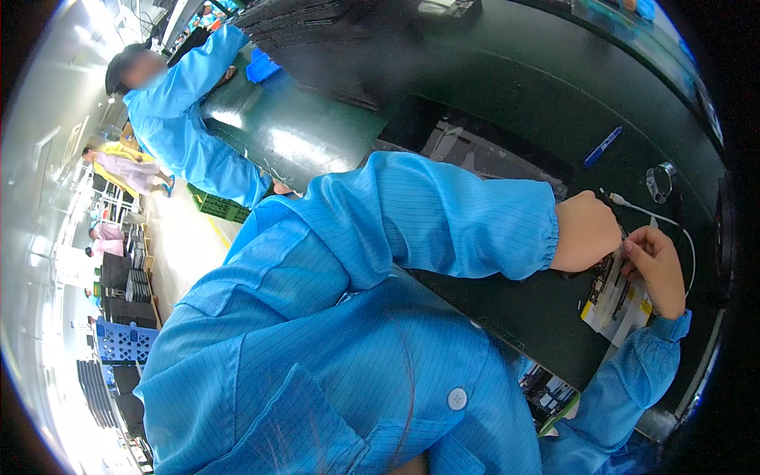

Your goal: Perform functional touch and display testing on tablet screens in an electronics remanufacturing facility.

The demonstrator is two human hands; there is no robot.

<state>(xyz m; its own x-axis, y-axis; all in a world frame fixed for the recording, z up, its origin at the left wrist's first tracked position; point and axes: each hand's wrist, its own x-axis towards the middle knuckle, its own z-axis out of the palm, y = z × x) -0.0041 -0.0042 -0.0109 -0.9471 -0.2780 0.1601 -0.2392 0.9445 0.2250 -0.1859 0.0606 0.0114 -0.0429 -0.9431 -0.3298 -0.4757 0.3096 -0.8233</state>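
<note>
Both my hands meet over the dark table at the right. My left hand (587,232) is closed, back up, and its fingertips are mostly hidden. Beside it, my right hand (659,267) bends thumb and forefinger together in a pinch; what they hold is too small to make out. Just below the fingers lies a yellowish-white sheet or panel (629,321) carrying narrow dark parts (608,297), partly covered by the hands. A white cable (661,215) curves around past my right hand, its plug end close to my left hand.
A blue pen (602,148) and a clear ring-shaped item (660,182) lie beyond my hands. Behind my left sleeve rests a dark panel with clear film (475,146). A box of small electronic parts (546,393) sits by the near edge. Another person in blue (186,119) works at left.
</note>
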